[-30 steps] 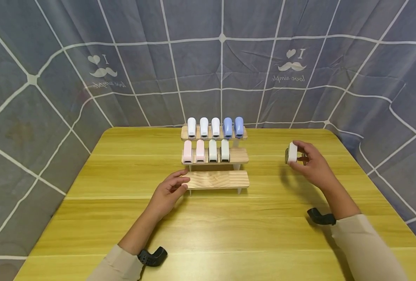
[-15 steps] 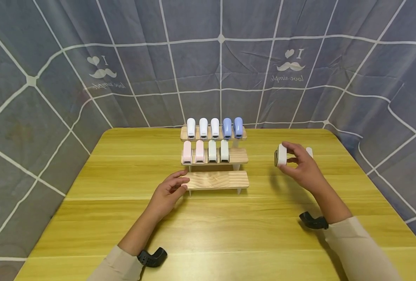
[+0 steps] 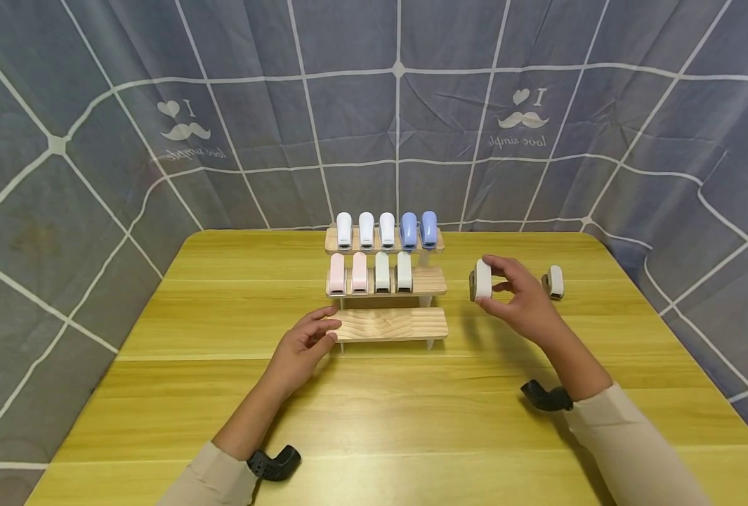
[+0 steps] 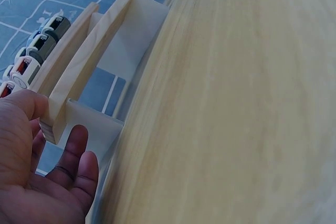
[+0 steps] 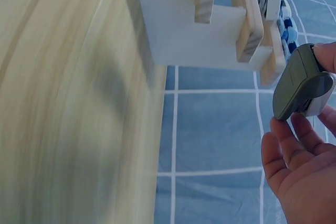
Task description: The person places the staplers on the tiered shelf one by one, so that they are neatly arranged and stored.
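Observation:
In the head view my right hand (image 3: pixel 517 302) pinches a pale mini stapler (image 3: pixel 483 280) above the table, to the right of a three-tier wooden stand (image 3: pixel 386 325). The right wrist view shows its dark grey-green base (image 5: pixel 296 82) between thumb and fingers. My left hand (image 3: pixel 300 348) holds the left end of the stand's lowest board, thumb at the edge in the left wrist view. On the middle tier stand two pink staplers (image 3: pixel 337 274) and two pale green staplers (image 3: pixel 383 273). Three white staplers (image 3: pixel 366 230) and two blue staplers (image 3: pixel 428 229) line the top tier.
Another pale stapler (image 3: pixel 555 281) stands on the wooden table (image 3: pixel 374 422), right of my right hand. A grey-blue curtain (image 3: pixel 361 119) with white lines hangs behind and at both sides. Black wrist-worn devices (image 3: pixel 275 462) sit on both wrists.
My right hand has carried the stapler leftward toward the stand. The other stapler on the right has come into sight from behind the hand. My left hand stays at the stand.

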The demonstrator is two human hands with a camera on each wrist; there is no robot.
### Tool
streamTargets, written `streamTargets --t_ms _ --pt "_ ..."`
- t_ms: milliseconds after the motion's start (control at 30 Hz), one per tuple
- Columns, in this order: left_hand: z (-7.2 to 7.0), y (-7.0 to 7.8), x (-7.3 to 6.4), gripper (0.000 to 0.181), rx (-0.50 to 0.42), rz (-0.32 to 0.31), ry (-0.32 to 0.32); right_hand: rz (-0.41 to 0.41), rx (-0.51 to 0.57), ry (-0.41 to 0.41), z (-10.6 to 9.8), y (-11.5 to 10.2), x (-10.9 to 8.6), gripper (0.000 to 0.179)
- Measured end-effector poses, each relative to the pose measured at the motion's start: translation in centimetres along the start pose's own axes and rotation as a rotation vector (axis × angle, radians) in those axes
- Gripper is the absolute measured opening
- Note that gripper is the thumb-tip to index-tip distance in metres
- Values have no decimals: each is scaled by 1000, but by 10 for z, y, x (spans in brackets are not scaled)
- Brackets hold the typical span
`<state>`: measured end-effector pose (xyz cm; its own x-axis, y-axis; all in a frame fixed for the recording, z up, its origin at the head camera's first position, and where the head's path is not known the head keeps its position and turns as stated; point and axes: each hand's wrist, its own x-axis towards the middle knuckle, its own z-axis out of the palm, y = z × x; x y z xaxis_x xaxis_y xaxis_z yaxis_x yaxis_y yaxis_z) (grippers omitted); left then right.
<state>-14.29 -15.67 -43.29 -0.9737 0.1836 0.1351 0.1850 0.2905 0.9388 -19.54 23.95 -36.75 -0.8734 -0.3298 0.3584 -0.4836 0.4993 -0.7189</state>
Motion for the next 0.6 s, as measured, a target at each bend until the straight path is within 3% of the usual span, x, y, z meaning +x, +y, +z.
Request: streamTargets --t_ms 600 --pt "0 -1 0 23 -22 4 -3 3 33 -21 27 -15 19 66"
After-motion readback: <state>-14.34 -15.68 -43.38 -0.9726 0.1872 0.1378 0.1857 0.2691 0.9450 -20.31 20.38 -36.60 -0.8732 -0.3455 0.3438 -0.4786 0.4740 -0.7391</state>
